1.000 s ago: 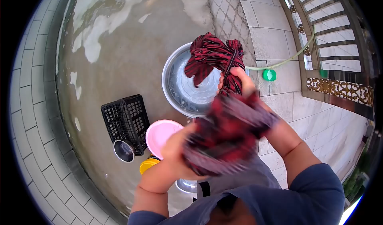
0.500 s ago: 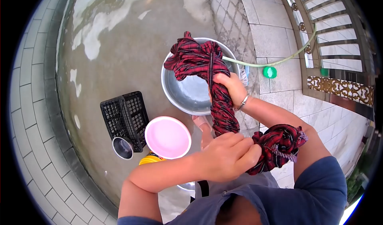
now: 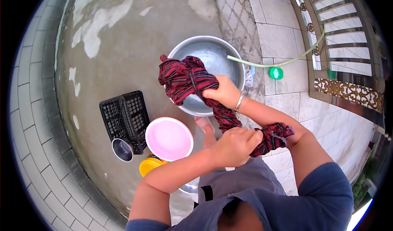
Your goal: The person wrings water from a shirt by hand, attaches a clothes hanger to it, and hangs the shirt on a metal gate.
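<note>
A red and black plaid cloth (image 3: 184, 76) is twisted into a thick rope, its bunched far end hanging over the left side of a large metal basin (image 3: 211, 51). My right hand (image 3: 224, 92), with a bracelet at its wrist, is wrapped round the cloth near that end. Closer to my body, my left hand (image 3: 236, 146) is closed round the other part, and a knotted bundle of cloth sticks out to its right, by my right forearm. The end of a pale green hose (image 3: 278, 64) reaches over the basin's right rim.
Left of the basin are a pink basin (image 3: 169, 139), a black plastic crate (image 3: 125, 122), a small metal bowl (image 3: 122, 150) and a yellow container (image 3: 151, 165). A green container (image 3: 276, 73) stands on the tiles at right, near a metal railing (image 3: 344, 38).
The cloth's far end has moved left and toward me, uncovering more of the metal basin. Both hands now grip a tightly twisted cloth; the near bundle, blurred and loose earlier, is compact.
</note>
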Tool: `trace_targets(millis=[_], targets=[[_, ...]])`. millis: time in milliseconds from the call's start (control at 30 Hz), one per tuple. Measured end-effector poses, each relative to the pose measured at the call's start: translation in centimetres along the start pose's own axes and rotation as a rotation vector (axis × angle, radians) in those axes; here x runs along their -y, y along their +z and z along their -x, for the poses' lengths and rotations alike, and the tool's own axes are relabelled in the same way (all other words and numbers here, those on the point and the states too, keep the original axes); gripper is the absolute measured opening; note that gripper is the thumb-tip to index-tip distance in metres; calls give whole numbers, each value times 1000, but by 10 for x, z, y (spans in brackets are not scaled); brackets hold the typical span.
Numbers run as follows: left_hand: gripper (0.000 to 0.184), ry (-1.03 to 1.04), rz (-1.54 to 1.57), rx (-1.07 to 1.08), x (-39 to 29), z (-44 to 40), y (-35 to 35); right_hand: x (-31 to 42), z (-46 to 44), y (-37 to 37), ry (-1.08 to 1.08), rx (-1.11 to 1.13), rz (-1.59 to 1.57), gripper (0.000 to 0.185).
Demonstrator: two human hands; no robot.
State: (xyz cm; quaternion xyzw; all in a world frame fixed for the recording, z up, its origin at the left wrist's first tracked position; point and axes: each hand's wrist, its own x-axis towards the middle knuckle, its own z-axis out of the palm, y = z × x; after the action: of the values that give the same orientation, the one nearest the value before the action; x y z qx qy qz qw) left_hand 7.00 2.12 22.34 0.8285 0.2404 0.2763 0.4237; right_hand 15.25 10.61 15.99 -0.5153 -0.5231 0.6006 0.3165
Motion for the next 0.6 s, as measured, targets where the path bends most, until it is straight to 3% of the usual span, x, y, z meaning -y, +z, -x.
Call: trace_targets(millis=[67, 100, 167, 233, 267, 300, 367, 400, 433, 500, 533, 567, 600], targets=[[42, -118, 31, 50, 1, 2, -9, -2, 1, -6, 106, -68, -31, 34], [47, -288, 77, 91, -1, 2, -18, -7, 0, -9, 160, -85, -95, 34], [54, -604, 183, -29, -1, 10, -35, -11, 4, -12, 253, -249, -214, 30], [63, -560, 247, -386, 12, 31, -42, -59, 3, -22, 335, -319, -272, 29], [66, -517, 386, -486, 21, 40, -47, -39, 8, -15, 258, -433, -549, 27], [69, -470, 528, -580, 26, 42, -52, -35, 10, -18, 324, -418, -578, 25], [60, -413, 1276, -936, 20, 39, -55, -21, 16, -16, 370, -458, -684, 26], [61, -549, 1276, -1057, 18, 36, -60, -16, 18, -15, 368, -462, -684, 26], [50, -698, 1422, -1097, 27, 39, -62, -11, 21, -12, 348, -438, -771, 26], [41, -261, 1811, -1111, 46, 41, -56, -4, 26, -9, 330, -410, -861, 26], [34, -244, 1954, -1080, 46, 46, -54, 0, 27, -9, 331, -384, -876, 25], [40, 335, 2406, -470, 84, 52, -32, 4, 29, -9, 335, -359, -891, 25], [41, 227, 2397, -291, 84, 44, -39, 6, 32, -9, 346, -362, -823, 25]])
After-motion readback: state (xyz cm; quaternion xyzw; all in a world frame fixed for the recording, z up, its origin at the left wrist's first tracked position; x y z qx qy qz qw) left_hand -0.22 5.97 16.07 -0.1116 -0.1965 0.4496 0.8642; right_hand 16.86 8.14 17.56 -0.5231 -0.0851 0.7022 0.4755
